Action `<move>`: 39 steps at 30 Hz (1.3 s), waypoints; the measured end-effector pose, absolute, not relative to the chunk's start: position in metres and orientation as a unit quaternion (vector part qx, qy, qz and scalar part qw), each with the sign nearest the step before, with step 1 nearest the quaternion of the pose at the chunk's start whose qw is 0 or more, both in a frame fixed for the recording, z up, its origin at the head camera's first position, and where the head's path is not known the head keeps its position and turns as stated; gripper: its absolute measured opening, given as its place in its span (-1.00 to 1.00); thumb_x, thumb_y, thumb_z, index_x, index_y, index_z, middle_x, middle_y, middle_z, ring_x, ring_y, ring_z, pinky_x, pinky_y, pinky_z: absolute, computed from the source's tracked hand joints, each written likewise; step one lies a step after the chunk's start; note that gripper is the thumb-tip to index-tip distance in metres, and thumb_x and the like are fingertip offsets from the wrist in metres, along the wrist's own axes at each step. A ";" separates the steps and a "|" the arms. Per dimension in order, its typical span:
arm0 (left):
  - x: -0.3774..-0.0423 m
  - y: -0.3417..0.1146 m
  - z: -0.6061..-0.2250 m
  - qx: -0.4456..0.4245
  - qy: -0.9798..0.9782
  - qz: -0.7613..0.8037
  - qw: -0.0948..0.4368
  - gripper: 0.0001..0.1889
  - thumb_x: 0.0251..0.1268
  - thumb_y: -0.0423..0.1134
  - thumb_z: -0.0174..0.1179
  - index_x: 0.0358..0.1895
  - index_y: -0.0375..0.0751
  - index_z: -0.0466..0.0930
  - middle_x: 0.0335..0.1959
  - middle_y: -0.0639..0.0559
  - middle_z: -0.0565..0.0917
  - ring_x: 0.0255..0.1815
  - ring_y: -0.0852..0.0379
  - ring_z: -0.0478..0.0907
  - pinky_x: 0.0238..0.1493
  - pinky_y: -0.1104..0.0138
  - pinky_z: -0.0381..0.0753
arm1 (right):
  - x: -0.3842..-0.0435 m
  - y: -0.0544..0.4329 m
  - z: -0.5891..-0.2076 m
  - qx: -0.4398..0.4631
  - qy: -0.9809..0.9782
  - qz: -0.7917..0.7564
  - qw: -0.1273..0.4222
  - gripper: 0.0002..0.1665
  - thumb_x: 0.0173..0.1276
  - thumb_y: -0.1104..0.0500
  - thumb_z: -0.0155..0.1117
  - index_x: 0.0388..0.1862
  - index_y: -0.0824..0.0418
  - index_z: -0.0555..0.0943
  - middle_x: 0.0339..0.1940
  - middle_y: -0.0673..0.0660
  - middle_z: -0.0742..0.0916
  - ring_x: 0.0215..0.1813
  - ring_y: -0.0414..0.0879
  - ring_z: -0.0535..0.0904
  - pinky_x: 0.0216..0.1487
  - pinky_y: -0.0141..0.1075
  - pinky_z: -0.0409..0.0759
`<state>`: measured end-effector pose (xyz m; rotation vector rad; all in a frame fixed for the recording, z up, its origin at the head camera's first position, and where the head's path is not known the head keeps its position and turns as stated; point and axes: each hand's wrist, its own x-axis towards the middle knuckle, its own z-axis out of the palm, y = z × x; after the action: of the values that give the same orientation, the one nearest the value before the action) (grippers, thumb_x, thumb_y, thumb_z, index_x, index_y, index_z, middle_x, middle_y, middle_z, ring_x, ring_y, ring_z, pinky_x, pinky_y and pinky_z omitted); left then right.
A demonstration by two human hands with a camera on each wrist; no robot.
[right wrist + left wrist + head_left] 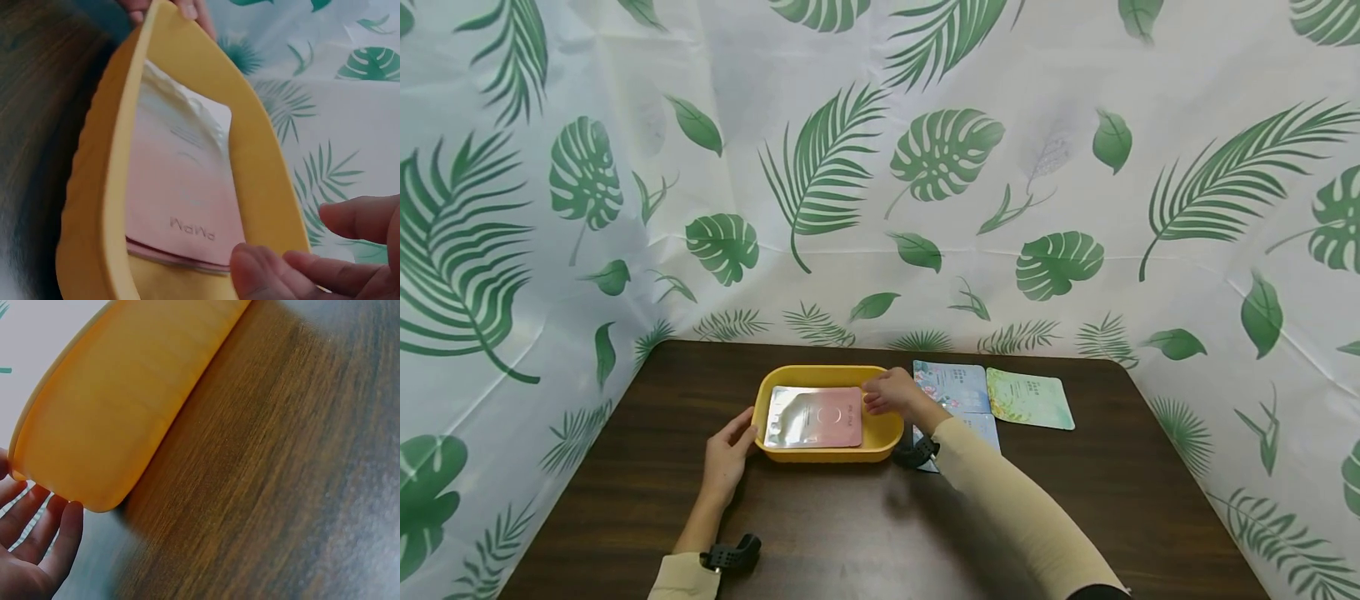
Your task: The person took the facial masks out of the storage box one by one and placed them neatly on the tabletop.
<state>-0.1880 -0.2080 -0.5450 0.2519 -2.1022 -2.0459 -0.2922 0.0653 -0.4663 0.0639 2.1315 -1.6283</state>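
A yellow plastic basket [827, 456] stands on the table, with pink and silver sheet mask packets [816, 417] stacked flat inside it. Lettering reading PMPM shows on the top packet [181, 181] in the right wrist view. My left hand [730, 450] holds the basket's left end, fingers against the outer wall [94, 425] and the thumb at the rim. Over the basket's right end is my right hand [891, 392], thumb and fingers apart with nothing between them. In the right wrist view its fingertips [250, 265] are near the packets' lower edge.
Right of the basket lie blue floral packets [955, 385], partly covered by my right forearm, and a green packet [1030, 398] beside them. The dark wooden table [820, 533] meets a leaf-patterned sheet [850, 292] behind and at both sides.
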 end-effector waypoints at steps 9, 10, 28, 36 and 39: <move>-0.189 -0.209 -0.547 0.085 -0.715 -0.688 0.093 -0.57 0.46 -0.42 0.05 0.34 -0.42 0.37 0.25 -0.34 0.46 0.09 -0.06 0.50 -0.16 0.48 0.61 | -0.286 0.052 -0.474 0.001 0.818 -0.526 0.233 -0.71 0.37 0.25 0.25 -0.13 0.52 0.62 -0.28 0.36 0.69 -0.25 0.15 0.66 -0.10 -0.07 0.67; -0.189 -0.209 -0.547 0.085 -0.716 -0.687 0.094 -0.58 0.46 -0.42 0.06 0.33 -0.42 0.38 0.25 -0.34 0.46 0.07 -0.04 0.51 -0.16 0.48 0.61 | -0.285 0.051 -0.475 0.001 0.822 -0.520 0.234 -0.72 0.36 0.25 0.26 -0.16 0.52 0.63 -0.30 0.36 0.69 -0.28 0.14 0.65 -0.11 -0.07 0.67; -0.189 -0.209 -0.549 0.079 -0.717 -0.686 0.099 -0.57 0.46 -0.40 0.07 0.33 -0.42 0.38 0.25 -0.33 0.46 0.06 -0.11 0.50 -0.18 0.48 0.61 | -0.277 0.041 -0.482 -0.004 0.863 -0.462 0.204 -0.86 0.30 0.32 0.29 -0.35 0.44 0.68 -0.54 0.19 0.58 -0.51 0.00 0.51 -0.36 -0.25 0.66; -0.188 -0.209 -0.546 0.080 -0.719 -0.684 0.092 -0.56 0.47 -0.37 0.07 0.35 -0.40 0.37 0.27 -0.32 0.45 0.11 -0.14 0.47 -0.16 0.51 0.59 | -0.274 0.039 -0.487 0.039 0.824 -0.537 0.178 -0.88 0.22 0.42 0.20 -0.43 0.48 0.65 -0.62 0.13 0.52 -0.56 -0.04 0.46 -0.48 -0.33 0.56; -0.188 -0.209 -0.547 0.082 -0.721 -0.682 0.089 -0.56 0.48 -0.36 0.06 0.35 -0.40 0.36 0.29 -0.32 0.43 0.12 -0.14 0.46 -0.16 0.52 0.59 | -0.274 0.038 -0.489 0.047 0.819 -0.547 0.169 -0.90 0.20 0.41 0.23 -0.45 0.45 0.65 -0.59 0.15 0.55 -0.53 -0.02 0.48 -0.47 -0.32 0.57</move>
<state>-0.1880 -0.2089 -0.5465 0.2431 -2.1460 -2.0301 -0.2742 0.0382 -0.4889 0.1350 2.3275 -1.5551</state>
